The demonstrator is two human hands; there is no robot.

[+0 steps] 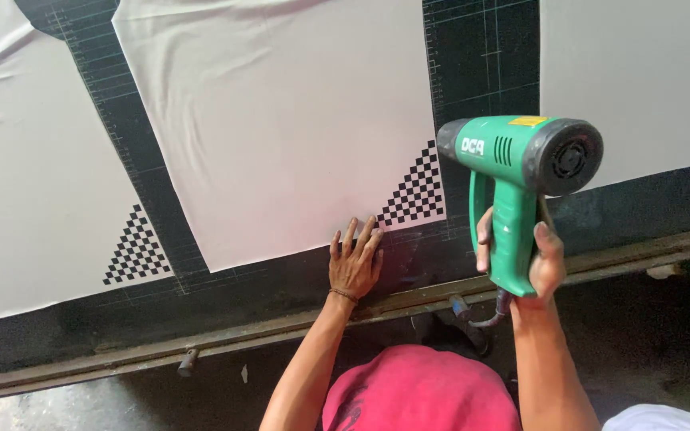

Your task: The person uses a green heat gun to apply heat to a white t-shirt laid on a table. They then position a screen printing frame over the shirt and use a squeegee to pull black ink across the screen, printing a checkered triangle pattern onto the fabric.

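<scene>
Head view showed the left hand flat with fingers spread, fingertips on the lower edge of the middle white fabric panel, grasping nothing. The right hand was clenched round the grip of a green heat gun, held just right of that panel, nozzle toward its checkered corner print. Below the panel ran a metal rail. Hot air could likely scorch the fabric or the nearby fingers if the nozzle lingered.
</scene>
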